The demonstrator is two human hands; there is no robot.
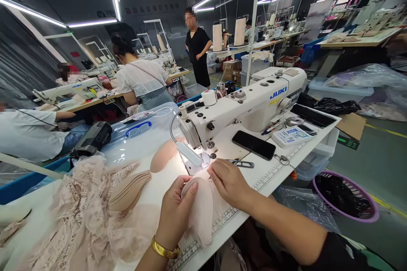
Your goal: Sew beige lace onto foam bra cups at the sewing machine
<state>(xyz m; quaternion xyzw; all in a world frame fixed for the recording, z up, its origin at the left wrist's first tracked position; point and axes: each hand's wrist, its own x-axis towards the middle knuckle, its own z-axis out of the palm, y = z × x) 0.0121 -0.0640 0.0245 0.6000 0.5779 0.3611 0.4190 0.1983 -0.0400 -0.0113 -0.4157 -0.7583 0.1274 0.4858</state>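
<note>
White JUKI sewing machine [254, 101] on ruled table [270, 175]; heaped beige lace [79, 211] at left. Pale, smooth oval bra cup [201, 211] lies w/ sheer mesh before the needle. Left hand [176, 214] pinches cup's top edge; right hand [229, 183] presses flat, fingers together, beside it.

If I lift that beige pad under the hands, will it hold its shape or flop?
The beige pad probably flexes: its lower end droops past the table edge. It looks light, since the left hand pins it with only a thumb. The lace fabric beside it would likely drag along.

Pale pink pad [202, 211], flat on table
</note>
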